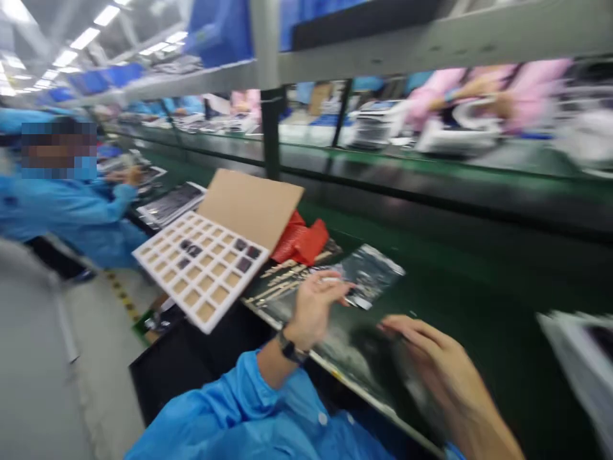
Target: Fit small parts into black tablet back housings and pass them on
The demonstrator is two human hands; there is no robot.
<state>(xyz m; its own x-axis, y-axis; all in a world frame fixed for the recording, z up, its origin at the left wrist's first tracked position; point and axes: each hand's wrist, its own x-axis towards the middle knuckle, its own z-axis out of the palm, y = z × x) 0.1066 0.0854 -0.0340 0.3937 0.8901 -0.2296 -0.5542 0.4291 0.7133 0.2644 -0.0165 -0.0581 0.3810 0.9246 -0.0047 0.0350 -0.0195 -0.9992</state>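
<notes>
My left hand [316, 303], with a dark watch [290, 347] on the wrist, hovers above the bench's front part. Its thumb and fingers are pinched together; whatever they hold is too small and blurred to name. Just beyond those fingertips lies a clear plastic bag [371, 275] with small parts in it. To the right, my right hand [440, 358] is held over the dark green bench top [460, 275]. Its fingers are stretched out toward the left, slightly bent and blurred, with nothing visible in them.
A white compartment tray [191, 298] holding several dark pieces juts past the bench edge at left. Behind it are a cardboard sheet [249, 201] and a red bag [304, 241]. White stacked items [579, 364] stand at right. A co-worker in blue [62, 204] sits left; a shelf post [271, 128] rises ahead.
</notes>
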